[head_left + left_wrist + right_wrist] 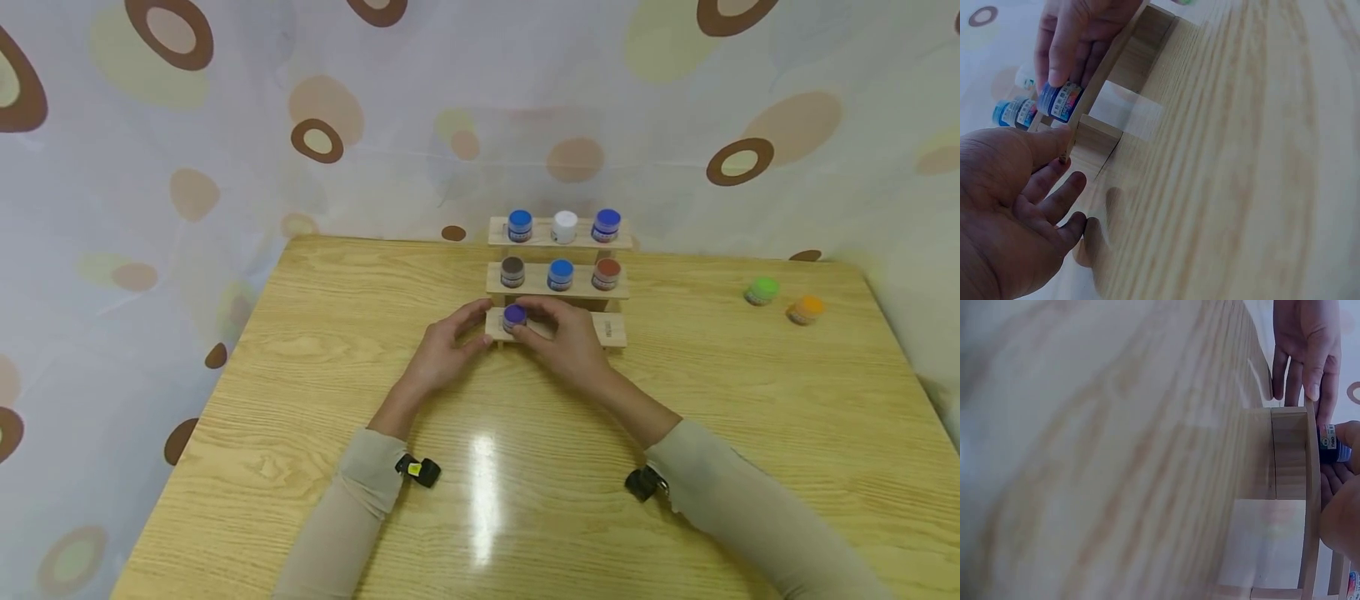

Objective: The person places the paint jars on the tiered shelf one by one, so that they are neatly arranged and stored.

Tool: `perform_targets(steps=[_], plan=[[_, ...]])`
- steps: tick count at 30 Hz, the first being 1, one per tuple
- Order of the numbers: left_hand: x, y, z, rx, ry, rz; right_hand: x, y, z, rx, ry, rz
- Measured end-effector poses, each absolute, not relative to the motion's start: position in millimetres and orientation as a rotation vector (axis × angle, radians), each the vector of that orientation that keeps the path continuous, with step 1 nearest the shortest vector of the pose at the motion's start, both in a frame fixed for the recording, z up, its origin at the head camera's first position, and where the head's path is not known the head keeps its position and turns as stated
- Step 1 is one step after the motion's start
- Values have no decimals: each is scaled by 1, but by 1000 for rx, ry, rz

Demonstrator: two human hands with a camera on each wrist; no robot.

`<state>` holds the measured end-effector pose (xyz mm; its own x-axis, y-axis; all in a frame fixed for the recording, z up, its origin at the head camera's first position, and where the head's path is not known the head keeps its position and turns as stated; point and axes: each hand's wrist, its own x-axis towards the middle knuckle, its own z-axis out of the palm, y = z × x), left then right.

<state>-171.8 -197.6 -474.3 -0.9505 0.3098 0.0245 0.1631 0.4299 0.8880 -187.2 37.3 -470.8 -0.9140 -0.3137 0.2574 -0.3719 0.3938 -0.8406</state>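
My right hand (572,343) pinches a small paint jar with a purple lid (514,316) between thumb and fingers. The jar stands upright at the left end of the lowest step of a three-tier wooden rack (613,330). At that same end, my left hand (444,350) holds the step's edge, thumb toward the front and forefinger toward the back. The left wrist view shows the jar's colourful label (1067,103) facing out, with the left thumb (1050,145) close by it. From the right wrist side, the jar (1329,442) is partly covered by the right hand.
Jars with blue (520,225), white (565,226) and dark blue (606,225) lids line the top tier. Dark brown (512,272), blue (560,274) and reddish-brown (606,273) ones fill the middle. Green (762,291) and orange (806,309) jars stand right on the wooden table (300,400).
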Motion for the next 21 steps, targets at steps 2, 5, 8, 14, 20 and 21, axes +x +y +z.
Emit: perform_targets(steps=[2,5,8,14,20,21], plan=[[-172,-197,-474,422,2534,1551,-188,38,-471,638,-2585,1579],[-172,-196,-474,418,2533,1556,-188,41,-471,645,-2591,1594],[-172,-196,-474,417,2528,1563,-185,46,-471,637,-2579,1626],[-171,-196,-474,398,2543,1555,-177,67,-472,596,-2529,1718],[-171,-196,-475,409,2548,1545,-166,94,-475,575,-2452,1832],[-171,-196,-475,405,2548,1543,-164,99,-475,567,-2436,1855]])
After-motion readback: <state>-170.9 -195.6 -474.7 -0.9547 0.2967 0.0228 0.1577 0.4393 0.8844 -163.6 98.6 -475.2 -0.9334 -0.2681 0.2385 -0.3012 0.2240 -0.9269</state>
